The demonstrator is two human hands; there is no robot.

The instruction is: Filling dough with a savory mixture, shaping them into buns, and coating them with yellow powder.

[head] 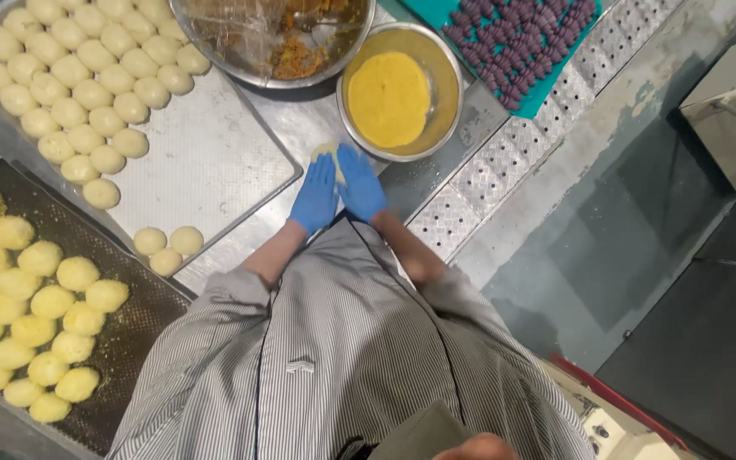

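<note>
Head view: two gloved hands, left hand (315,198) and right hand (361,183), cup one dough ball (327,153)

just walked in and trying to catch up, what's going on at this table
A person in a striped coat and blue gloves holds a pale dough ball between the left hand and right hand, beside a metal bowl of yellow crumbs. A light tray on the left carries rows of plain dough balls, and a dark perforated tray nearer the person holds yellow-coated ones. A larger bowl and a teal tray of purple pieces sit farther back.
</note>
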